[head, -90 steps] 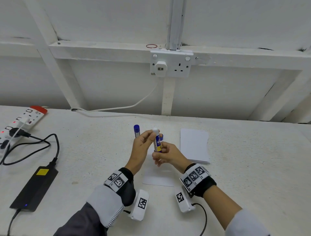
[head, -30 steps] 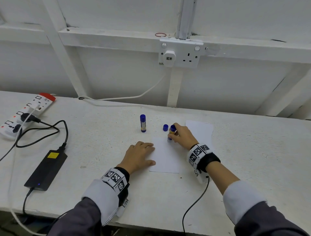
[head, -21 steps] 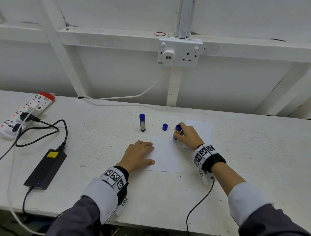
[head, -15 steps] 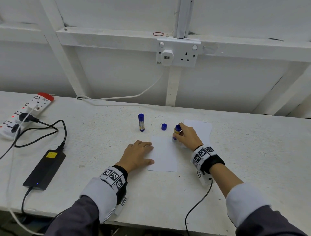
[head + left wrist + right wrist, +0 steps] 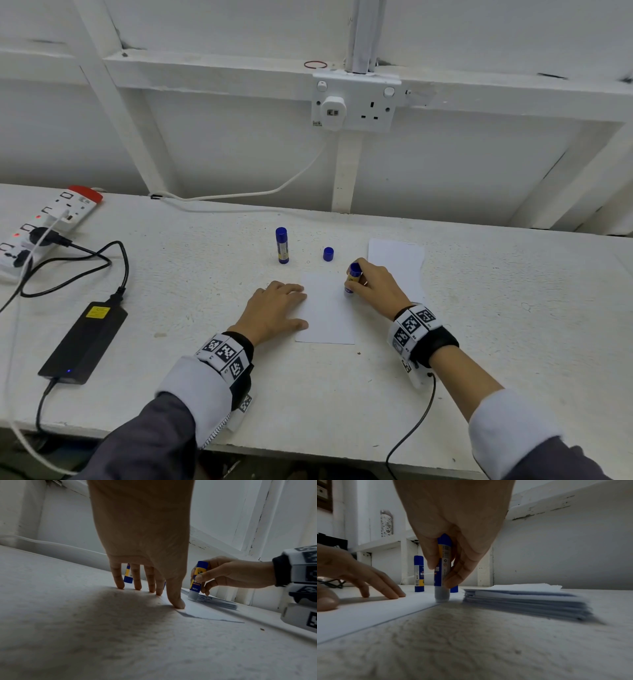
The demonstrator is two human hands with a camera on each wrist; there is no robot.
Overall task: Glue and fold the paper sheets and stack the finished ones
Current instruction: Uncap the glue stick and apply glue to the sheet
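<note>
A white paper sheet (image 5: pixel 325 311) lies flat on the table in front of me. My left hand (image 5: pixel 274 310) presses its left edge with straight fingers (image 5: pixel 175 599). My right hand (image 5: pixel 373 287) grips an uncapped glue stick (image 5: pixel 352 277) upside down, its tip (image 5: pixel 442 597) touching the sheet's right edge near the far corner. The stick's blue cap (image 5: pixel 328 254) stands just beyond the sheet. A stack of white paper sheets (image 5: pixel 397 263) sits to the right, behind my right hand, and shows as several layers (image 5: pixel 527 599) in the right wrist view.
A second, capped glue stick (image 5: pixel 282 245) stands upright beyond my left hand. A black power adapter (image 5: pixel 84 341) with cables and a white power strip (image 5: pixel 44 226) lie at the far left. A wall with a socket (image 5: pixel 356 102) borders the table's far edge.
Three seconds ago both hands held the glue stick up in the air. Since then the left hand came down flat on the sheet and the right brought the stick's tip along its far edge to the right edge.
</note>
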